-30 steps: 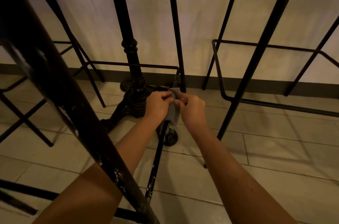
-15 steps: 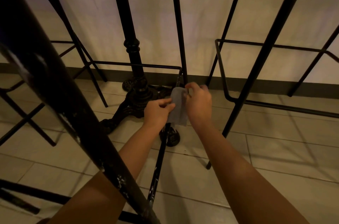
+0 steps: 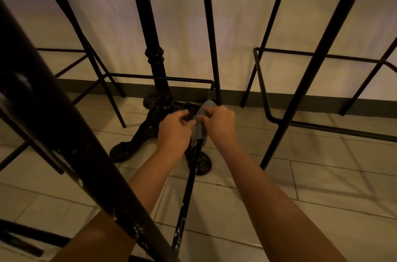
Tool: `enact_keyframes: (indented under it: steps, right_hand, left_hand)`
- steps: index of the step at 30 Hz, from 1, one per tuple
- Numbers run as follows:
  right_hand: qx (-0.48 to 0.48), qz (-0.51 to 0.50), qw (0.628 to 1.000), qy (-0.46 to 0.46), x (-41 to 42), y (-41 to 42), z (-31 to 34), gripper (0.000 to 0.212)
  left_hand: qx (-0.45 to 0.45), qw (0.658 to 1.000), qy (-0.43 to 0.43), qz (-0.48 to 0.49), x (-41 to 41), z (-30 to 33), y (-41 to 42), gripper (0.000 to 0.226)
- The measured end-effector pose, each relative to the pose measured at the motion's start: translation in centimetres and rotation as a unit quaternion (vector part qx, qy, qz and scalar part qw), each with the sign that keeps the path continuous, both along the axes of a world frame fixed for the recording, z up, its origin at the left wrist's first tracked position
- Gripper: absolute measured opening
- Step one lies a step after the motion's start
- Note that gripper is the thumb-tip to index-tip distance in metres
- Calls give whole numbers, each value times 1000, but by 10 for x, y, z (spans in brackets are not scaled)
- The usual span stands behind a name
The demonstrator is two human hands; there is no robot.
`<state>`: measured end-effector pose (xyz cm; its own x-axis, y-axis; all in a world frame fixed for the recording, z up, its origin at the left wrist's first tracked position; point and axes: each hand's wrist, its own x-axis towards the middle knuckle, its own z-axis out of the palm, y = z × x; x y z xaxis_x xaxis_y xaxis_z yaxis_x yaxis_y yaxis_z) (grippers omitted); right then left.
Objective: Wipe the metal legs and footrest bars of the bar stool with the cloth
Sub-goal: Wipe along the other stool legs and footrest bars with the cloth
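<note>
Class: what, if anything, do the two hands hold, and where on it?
Both the left hand and right hand pinch the grey cloth at its upper part, over the footrest bar.

You're seeing a dim, warm-tinted view; the wall (image 3: pixel 236 25) glows brightest, with a faint purple cast. Thin leg shadows cross the floor tiles (image 3: pixel 322 175). The near stool leg (image 3: pixel 64 133) looms soft and dark (wide-angle bending at the edges).

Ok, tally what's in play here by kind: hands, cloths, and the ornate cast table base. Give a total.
Hands: 2, the left hand and the right hand, both pinching the cloth
Cloths: 1, a grey cloth draped over a footrest bar
Ornate table bases: 1
Total: 4
</note>
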<state>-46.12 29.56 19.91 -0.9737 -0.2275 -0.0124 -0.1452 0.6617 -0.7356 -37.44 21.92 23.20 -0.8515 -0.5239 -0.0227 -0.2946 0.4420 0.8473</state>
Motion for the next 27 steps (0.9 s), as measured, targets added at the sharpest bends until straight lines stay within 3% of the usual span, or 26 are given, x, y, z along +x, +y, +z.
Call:
enact_keyframes:
  steps: [3,6,20,27]
  right_hand:
    - [20,-11,1000,8,-16,-5,2,24]
    - [1,-33,999,29,-23,-9,2,22]
    - [57,-29,997,32,-37,-13,7,26]
    - [53,-33,998,30,-53,-18,9,32]
  left_hand:
    - [3,995,-87,-52,19,4,6,48]
    - [75,985,-139,-73,28,3,8,53]
    - [81,977,-177,-84,16,5,8,60]
    - [66,983,-151,-80,7,1,8,57]
